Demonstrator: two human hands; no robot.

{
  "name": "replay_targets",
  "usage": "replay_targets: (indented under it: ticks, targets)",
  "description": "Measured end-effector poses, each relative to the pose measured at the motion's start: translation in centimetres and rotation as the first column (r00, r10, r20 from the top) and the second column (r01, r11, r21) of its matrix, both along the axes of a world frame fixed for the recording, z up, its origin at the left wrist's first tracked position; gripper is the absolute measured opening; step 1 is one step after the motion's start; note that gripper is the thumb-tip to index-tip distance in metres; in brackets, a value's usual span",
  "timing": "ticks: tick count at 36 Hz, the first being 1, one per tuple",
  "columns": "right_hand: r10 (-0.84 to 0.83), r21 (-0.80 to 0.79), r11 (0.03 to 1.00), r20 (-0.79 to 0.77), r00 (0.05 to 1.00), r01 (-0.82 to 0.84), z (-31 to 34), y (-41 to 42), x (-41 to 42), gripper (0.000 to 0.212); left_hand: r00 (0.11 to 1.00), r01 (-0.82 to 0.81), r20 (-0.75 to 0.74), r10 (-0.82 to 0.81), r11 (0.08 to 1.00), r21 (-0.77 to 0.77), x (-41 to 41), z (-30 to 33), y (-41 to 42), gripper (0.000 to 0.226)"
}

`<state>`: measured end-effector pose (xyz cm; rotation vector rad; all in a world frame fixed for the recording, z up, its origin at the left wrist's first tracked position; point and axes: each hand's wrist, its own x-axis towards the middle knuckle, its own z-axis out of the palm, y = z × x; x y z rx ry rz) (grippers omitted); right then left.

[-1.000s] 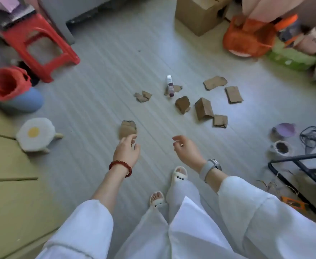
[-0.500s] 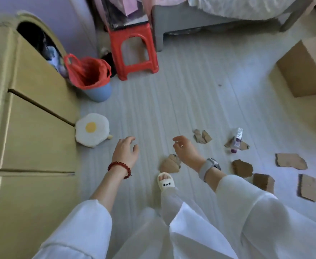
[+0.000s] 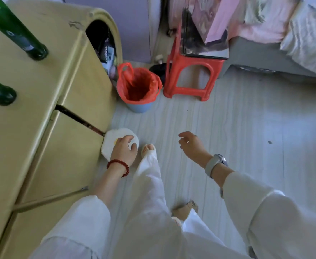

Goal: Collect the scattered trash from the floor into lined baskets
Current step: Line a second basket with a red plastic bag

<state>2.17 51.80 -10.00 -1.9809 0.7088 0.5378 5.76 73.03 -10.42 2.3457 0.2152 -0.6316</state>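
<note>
Blue basket (image 3: 139, 107) lined with a red bag (image 3: 137, 85), standing on pale floor (image 3: 228, 128) just beside a yellow cabinet (image 3: 41, 109) and a red stool (image 3: 190, 75). Left hand (image 3: 123, 150), fingers loosely curled, holding nothing, above an egg-shaped cushion (image 3: 116, 135). Right hand (image 3: 192, 144) likewise empty. Two green bottles (image 3: 19, 34) on the cabinet.

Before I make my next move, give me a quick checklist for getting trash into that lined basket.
1. Basket lined with the red bag: ok.
2. Basket mouth open and unblocked: ok.
3. Basket upright on the floor: ok.
4. Left hand carrying trash: not ok, it holds nothing.
5. Right hand carrying trash: cannot tell, its fingers curl loosely.
6. Scattered trash in view: not ok, none visible.
</note>
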Motion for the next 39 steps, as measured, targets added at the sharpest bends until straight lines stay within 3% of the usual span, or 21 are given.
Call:
replay_targets:
  ticks: [8,16,19,25,29,33,36,39]
  targets:
    - [-0.025,0.047,0.998,-0.096,0.995,0.029,-2.3,0.5,19.3,0.033,1.000,-0.014,-0.015,0.014,1.000,0.002,18.3,-2.4,-0.5,0.033]
    - [-0.102,0.079,0.990,-0.155,0.983,0.115,-6.8,-1.0,31.6,0.039,0.995,0.082,0.056,-0.085,0.996,0.044,31.5,-6.4,-3.2,0.040]
    - [-0.160,0.079,0.982,-0.164,0.974,0.174,-9.7,-1.9,35.5,0.044,0.984,0.133,0.112,-0.138,0.990,0.051,35.8,-9.0,-5.1,0.042]
    - [-0.073,0.015,0.997,-0.173,0.982,0.077,-18.2,-3.8,43.0,0.052,0.954,0.234,0.145,-0.261,0.955,0.180,43.4,-18.0,-7.6,0.047]
    - [0.019,-0.049,0.998,-0.171,0.985,-0.027,-25.6,-3.4,46.5,0.054,0.870,0.420,0.139,-0.473,0.858,0.294,46.4,-26.2,-7.2,0.049]
    - [0.140,-0.088,0.984,-0.166,0.976,-0.156,-33.6,-2.1,49.3,0.065,0.699,0.611,0.064,-0.713,0.640,0.466,48.7,-34.4,-6.0,0.065]
    - [0.168,-0.102,0.977,-0.186,0.968,-0.190,-37.1,-1.3,50.5,0.077,0.600,0.633,0.051,-0.798,0.513,0.580,50.0,-37.3,-4.8,0.073]
    - [0.172,-0.165,0.965,-0.179,0.969,-0.202,-40.9,-0.3,51.0,0.085,0.621,0.575,0.034,-0.783,0.484,0.660,52.0,-40.8,-3.5,0.080]
